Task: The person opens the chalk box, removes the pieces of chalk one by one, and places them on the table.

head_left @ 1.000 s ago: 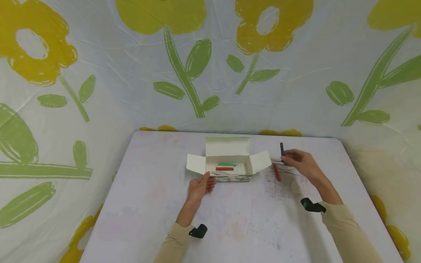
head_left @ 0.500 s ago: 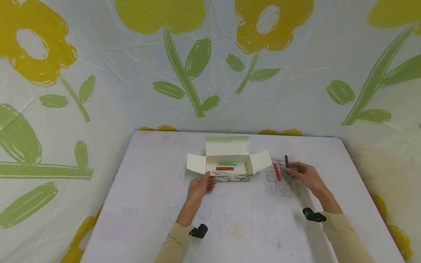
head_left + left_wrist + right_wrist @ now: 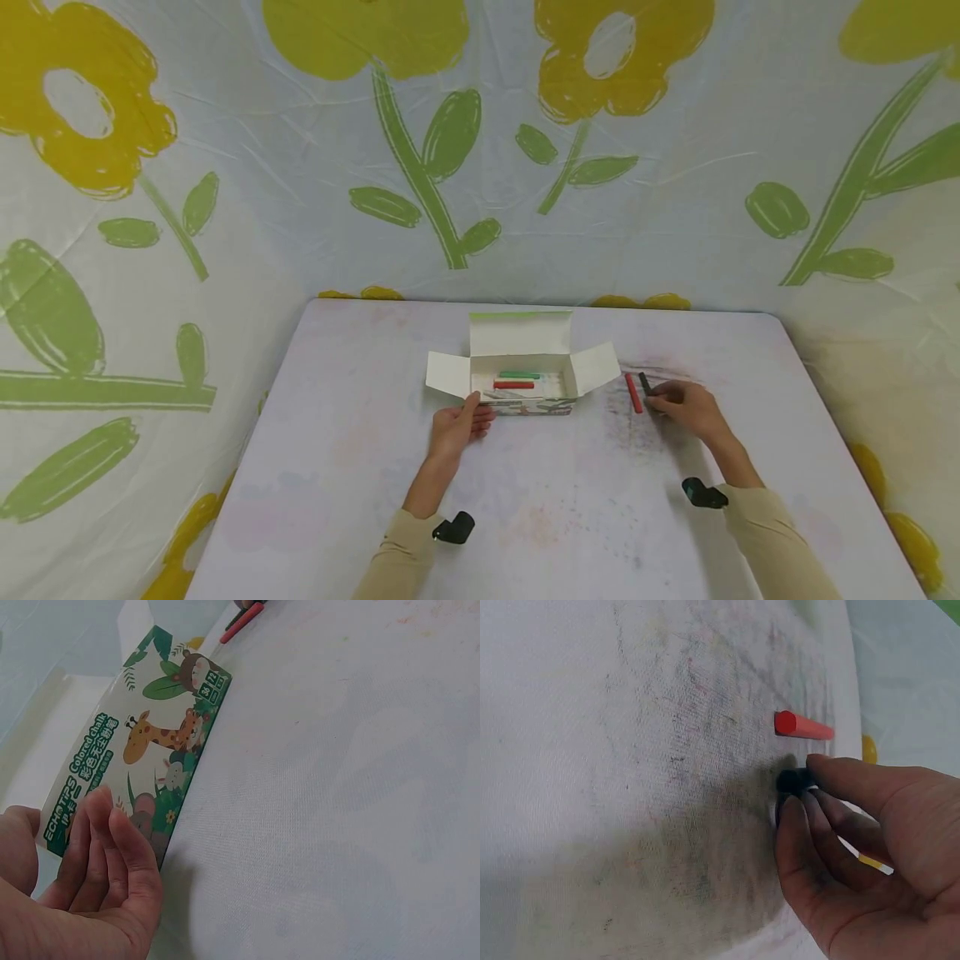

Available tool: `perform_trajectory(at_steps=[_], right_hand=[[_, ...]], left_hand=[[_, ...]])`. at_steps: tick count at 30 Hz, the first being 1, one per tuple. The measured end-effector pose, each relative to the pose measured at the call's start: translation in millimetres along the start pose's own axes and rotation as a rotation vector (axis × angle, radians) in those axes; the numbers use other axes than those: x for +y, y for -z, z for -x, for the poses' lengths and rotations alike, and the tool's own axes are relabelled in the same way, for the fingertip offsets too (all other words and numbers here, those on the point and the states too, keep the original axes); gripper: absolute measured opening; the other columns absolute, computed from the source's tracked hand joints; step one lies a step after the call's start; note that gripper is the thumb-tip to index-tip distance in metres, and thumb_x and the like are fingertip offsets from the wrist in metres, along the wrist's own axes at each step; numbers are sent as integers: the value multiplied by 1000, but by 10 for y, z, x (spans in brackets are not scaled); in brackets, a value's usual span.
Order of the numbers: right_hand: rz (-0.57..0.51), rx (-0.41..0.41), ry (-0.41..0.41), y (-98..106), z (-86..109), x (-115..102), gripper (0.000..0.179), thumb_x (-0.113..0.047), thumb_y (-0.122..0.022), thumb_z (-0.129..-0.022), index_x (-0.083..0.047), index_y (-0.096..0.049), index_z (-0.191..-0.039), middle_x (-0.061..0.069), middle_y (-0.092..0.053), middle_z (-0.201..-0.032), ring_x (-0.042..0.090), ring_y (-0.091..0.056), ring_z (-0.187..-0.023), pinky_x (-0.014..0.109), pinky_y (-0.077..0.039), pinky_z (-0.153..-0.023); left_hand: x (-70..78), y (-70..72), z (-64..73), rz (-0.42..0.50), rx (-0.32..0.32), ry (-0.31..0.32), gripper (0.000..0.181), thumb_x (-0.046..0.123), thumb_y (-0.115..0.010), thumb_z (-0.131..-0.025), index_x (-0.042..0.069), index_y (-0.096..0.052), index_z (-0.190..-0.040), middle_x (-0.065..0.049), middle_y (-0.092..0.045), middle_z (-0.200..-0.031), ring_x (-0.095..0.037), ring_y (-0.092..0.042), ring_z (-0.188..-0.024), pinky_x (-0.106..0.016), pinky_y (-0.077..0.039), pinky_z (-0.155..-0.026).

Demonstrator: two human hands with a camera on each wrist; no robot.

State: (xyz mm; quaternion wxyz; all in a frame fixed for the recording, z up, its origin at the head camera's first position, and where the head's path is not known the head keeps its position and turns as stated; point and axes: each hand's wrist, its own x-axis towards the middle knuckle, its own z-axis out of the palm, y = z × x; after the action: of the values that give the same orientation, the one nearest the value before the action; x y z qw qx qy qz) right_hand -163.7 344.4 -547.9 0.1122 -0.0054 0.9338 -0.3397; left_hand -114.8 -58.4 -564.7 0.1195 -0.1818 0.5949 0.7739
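An open chalk box [image 3: 534, 407], labelled Colored Chalk with cartoon animals on its front in the left wrist view, stands on the table. My left hand [image 3: 453, 429] grips its near left corner, thumb at the rim and fingers against the front. Inside lie a green chalk [image 3: 520, 375] and a red chalk [image 3: 513, 385]; paler sticks there are hard to make out. To the right of the box my right hand [image 3: 690, 408] pinches a black chalk [image 3: 793, 780] between thumb and fingers, down at the tabletop. Another red chalk [image 3: 633, 393] lies just left of it, apart from the fingers.
The box's side flaps [image 3: 595, 367] and back lid [image 3: 521, 333] are folded outward. Dark chalk smudges [image 3: 630, 429] mark the white table [image 3: 360, 500] around the right hand. A flower-printed cloth [image 3: 300, 167] hangs behind and at both sides of the table.
My right hand has come down toward me with the black chalk, from above the table to the surface beside the red chalk. The left hand and box have stayed put.
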Motion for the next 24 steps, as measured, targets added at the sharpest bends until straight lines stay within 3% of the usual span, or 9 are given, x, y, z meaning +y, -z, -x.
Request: perform_trajectory(at_steps=[4,12,19,22,24], right_hand=[[25,16,21,3,6,-58,33,-14,-71,-97,14,-65,-112,22,-69,-95,31,-63,-86,38,-52,-70],[44,81,76,73,-28,-141,30,-14,-66,-101,14,-66,-112,31,-70,-103,45,-67,-94,48,-57,-72],[9,125,102,192,-73,-338,31,-18,-62,-104,11,-65,-116,28,-70,-106,37,-68,-92,36,-56,-70],[-1,149,145,254,-77,-431,32,-20,-61,-105,9,-66,-117,26,-71,-105,36,-69,-91,33,-55,-68],[-9,163,176,291,-81,-501,31,-21,-61,-105,7,-67,-117,24,-72,-103,34,-69,-88,31,-54,-68]], left_hand=[[-85,6,-54,3,20,-6,54,33,-61,-105,-20,-67,-113,-32,-71,-108,-9,-68,-73,-22,-58,-69],[-129,10,-82,7,40,-20,54,35,-64,-103,-18,-70,-107,-24,-75,-99,-8,-68,-70,-19,-57,-65],[-139,16,-103,11,43,-17,52,35,-65,-103,-17,-71,-106,-21,-76,-97,-9,-68,-70,-20,-57,-65],[-142,22,-112,11,33,-15,53,35,-64,-104,-18,-70,-108,-25,-75,-100,-9,-69,-72,-20,-58,-66],[-67,10,-55,14,18,-22,53,32,-63,-105,-20,-68,-109,-28,-74,-101,-11,-69,-72,-22,-58,-67]])
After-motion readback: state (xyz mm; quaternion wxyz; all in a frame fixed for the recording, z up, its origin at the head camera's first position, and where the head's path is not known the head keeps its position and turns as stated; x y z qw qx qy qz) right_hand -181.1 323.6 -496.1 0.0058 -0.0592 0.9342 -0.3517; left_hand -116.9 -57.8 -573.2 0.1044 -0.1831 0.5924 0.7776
